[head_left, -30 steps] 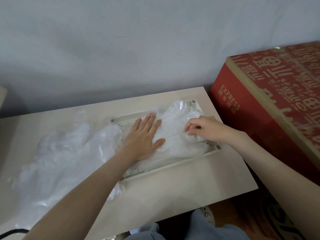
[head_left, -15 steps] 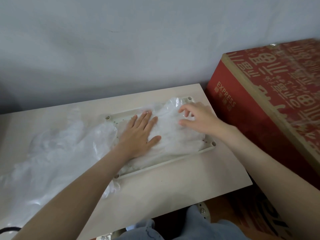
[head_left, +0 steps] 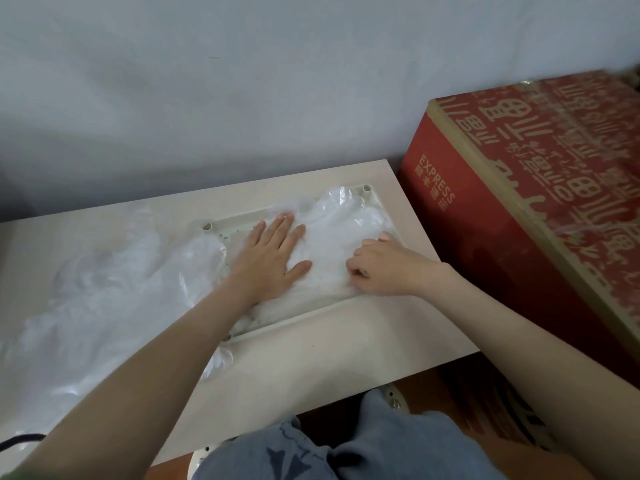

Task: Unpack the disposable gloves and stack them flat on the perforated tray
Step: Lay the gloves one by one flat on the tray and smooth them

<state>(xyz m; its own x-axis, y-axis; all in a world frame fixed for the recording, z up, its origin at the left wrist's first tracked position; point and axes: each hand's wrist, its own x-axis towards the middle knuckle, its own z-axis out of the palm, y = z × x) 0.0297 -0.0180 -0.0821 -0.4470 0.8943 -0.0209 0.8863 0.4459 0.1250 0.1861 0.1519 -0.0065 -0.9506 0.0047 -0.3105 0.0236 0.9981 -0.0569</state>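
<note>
A cream perforated tray point(head_left: 313, 311) lies on the small table, with clear disposable gloves point(head_left: 337, 237) stacked in it. My left hand point(head_left: 272, 259) lies flat on the stack, fingers straight and pressing the plastic down. My right hand point(head_left: 384, 268) rests on the stack's right side with its fingers curled, pinching the top glove near the tray's right rim. A loose heap of crumpled clear gloves point(head_left: 100, 306) lies on the table left of the tray.
A big red cardboard box point(head_left: 540, 220) printed EXPRESS stands close against the table's right edge. A grey wall runs behind the beige table point(head_left: 311, 362). My knees in blue jeans point(head_left: 332, 448) show below the front edge. A black cable point(head_left: 17, 441) lies at bottom left.
My right hand has come back from the tray's far right corner toward me and curled its fingers on the top glove. My left hand has stayed flat on the stack.
</note>
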